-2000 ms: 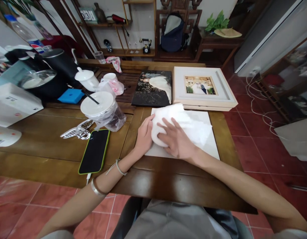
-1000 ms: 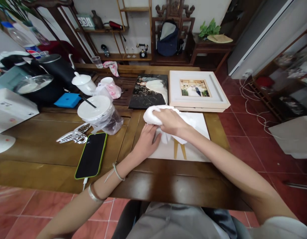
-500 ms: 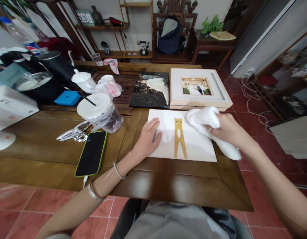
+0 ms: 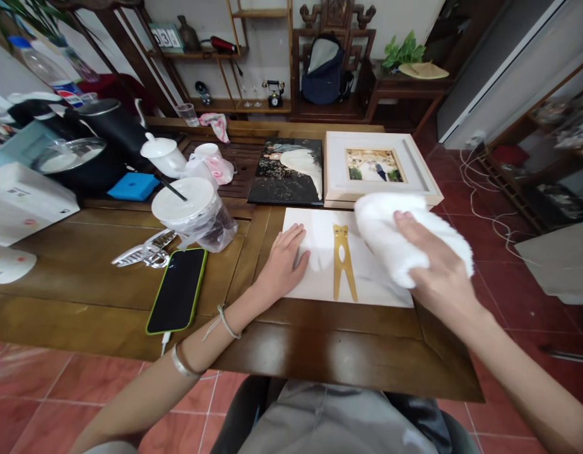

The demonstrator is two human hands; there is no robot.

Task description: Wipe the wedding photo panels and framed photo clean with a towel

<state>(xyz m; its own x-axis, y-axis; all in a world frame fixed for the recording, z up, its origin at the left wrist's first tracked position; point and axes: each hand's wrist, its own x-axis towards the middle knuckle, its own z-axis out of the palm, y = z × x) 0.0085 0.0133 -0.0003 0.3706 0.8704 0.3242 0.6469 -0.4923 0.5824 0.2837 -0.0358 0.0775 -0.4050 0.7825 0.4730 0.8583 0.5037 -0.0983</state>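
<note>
My left hand [image 4: 284,265] lies flat, fingers stretched out, on the left edge of a white board [image 4: 315,277]. On the board's middle is a gold cat-shaped figure [image 4: 341,243] with two long legs and an oval opening. My right hand [image 4: 438,271] grips a folded white towel [image 4: 390,233] over the right part of the board, hiding its upper right corner. Whether the towel touches the board I cannot tell.
Behind the board lie a dark photo panel [image 4: 286,173] and a pale framed photo [image 4: 383,167]. To the left are a phone [image 4: 176,290] on a cable, a lidded cup with a straw [image 4: 197,211], a silver hair claw [image 4: 147,250] and a blue box [image 4: 133,186].
My right hand has turned and lifted the towel, which now shows broader and bunched toward me. My left hand stays in place on the board.
</note>
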